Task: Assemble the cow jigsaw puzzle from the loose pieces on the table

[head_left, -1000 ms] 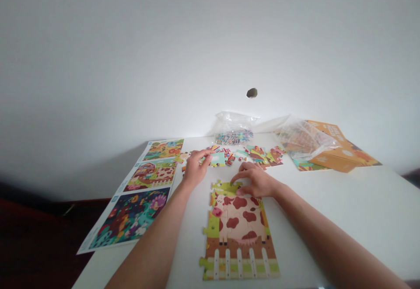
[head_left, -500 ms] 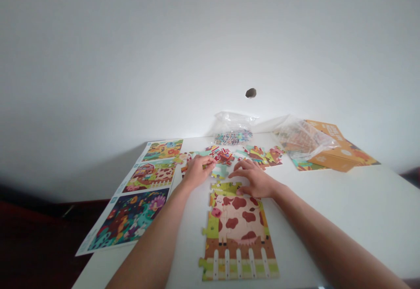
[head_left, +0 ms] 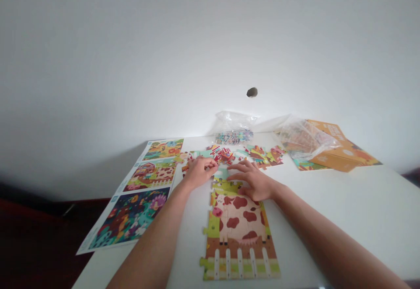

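Observation:
A part-built cow puzzle [head_left: 238, 232] lies on the white table [head_left: 344, 210] in front of me. My left hand [head_left: 198, 172] is curled at the puzzle's top left corner, fingers pinched on a pale teal piece [head_left: 222, 173] that lies against the top edge. My right hand [head_left: 254, 179] rests flat on the puzzle's top right, fingers spread and reaching toward the same piece. Loose coloured pieces [head_left: 249, 154] lie scattered just beyond both hands.
A sheet of three reference pictures [head_left: 141, 193] lies at the left along the table's edge. Two clear plastic bags [head_left: 233, 128] and an orange box [head_left: 341, 151] sit at the back right, near the wall. A dark spot [head_left: 252, 92] marks the wall.
My left hand carried the teal piece from the loose pile down to the puzzle's top edge. My right hand slid slightly up and left toward it.

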Motion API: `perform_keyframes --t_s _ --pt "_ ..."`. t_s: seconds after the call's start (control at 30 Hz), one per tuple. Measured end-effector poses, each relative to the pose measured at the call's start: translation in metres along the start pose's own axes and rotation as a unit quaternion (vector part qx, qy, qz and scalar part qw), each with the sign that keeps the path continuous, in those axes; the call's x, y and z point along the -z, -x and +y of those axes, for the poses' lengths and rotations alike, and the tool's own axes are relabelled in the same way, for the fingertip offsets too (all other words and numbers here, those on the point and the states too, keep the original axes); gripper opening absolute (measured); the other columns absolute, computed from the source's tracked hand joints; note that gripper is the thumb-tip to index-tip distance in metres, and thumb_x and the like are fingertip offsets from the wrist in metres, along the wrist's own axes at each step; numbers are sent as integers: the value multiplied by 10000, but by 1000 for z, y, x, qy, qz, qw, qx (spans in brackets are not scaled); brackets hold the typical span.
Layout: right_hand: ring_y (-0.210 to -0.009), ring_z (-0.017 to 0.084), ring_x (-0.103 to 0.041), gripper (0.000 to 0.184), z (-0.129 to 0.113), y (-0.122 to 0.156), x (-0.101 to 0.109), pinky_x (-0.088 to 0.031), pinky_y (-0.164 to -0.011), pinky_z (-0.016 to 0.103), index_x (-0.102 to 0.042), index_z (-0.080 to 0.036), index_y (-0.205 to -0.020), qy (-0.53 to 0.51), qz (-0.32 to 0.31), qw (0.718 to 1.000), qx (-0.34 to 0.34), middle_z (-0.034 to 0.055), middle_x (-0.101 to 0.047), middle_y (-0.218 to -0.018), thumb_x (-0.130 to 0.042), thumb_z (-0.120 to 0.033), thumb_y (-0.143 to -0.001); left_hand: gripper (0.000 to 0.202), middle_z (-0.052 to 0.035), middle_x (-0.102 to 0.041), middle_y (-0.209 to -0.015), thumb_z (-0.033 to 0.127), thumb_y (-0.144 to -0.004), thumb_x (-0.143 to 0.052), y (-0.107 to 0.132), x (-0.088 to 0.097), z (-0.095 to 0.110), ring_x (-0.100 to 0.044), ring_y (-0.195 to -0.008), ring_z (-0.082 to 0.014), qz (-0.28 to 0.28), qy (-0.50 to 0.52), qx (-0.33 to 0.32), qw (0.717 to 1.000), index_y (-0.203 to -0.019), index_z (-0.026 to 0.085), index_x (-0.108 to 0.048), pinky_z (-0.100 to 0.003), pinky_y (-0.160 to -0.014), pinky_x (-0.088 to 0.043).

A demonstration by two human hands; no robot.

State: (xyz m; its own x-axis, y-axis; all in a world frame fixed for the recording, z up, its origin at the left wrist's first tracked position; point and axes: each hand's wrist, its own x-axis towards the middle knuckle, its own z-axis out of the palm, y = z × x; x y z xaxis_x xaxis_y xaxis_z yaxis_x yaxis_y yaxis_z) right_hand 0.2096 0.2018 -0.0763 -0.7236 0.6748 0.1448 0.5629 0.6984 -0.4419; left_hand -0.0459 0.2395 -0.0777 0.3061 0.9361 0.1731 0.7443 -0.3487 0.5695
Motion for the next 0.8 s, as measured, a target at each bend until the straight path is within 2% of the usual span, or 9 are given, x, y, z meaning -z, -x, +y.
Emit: perform_keyframes --t_s 0.13,0.27,0.43,0.53,0.8 --pt "-1298 352 -382 582 -2 0 1 -307 -1041 518 -617 -322 -1316 -1 -4 1000 -4 28 -456 -1507 -696 -225 -748 129 -2 -766 -871 328 -835 -638 1 3 5 -605 -1074 -280 -11 -54 21 998 -833 269 -753 -497 -1055 -327" --pt "-1288 348 -390 617 -4 0 1 -312 -1025 514 -584 -372 -1351 6 -7 1000 -3 5 -467 -1498 -684 -228 -759 143 0 -761 -977 370 -813 -680 2 4 5 -537 -1145 -310 -29 -69 20 997 -905 303 -765 -555 -1070 -268" --pt "-1274 347 -399 577 -6 0 2 -313 -1020 510 -602 -395 -1329 17 -16 1000 4 -8 -472 -1493 -675 -244 -777 235 2 -713 -1123 402 -758 -742 3 5 0 -511 -1142 -313 -58 -90 -20 994 -978 323 -773 -507 -1028 -319" --pt "-1262 338 -409 584 -7 0 2 -319 -1016 495 -602 -386 -1330 18 -10 1000 4 -7 -484 -1485 -678 -235 -771 249 -11 -691 -1134 408 -753 -746 3 5 -3 -511 -1126 -305 -59 -98 -31 993 -984 318 -775 -475 -1001 -341" --pt "-1260 334 -408 581 -6 -1 1 -321 -1000 487 -603 -385 -1319 22 -16 1000 6 -8 -487 -1482 -677 -235 -763 203 -12 -662 -1121 408 -770 -734 3 3 -8 -510 -1114 -288 -49 -100 -37 993 -945 310 -765 -476 -1023 -326"
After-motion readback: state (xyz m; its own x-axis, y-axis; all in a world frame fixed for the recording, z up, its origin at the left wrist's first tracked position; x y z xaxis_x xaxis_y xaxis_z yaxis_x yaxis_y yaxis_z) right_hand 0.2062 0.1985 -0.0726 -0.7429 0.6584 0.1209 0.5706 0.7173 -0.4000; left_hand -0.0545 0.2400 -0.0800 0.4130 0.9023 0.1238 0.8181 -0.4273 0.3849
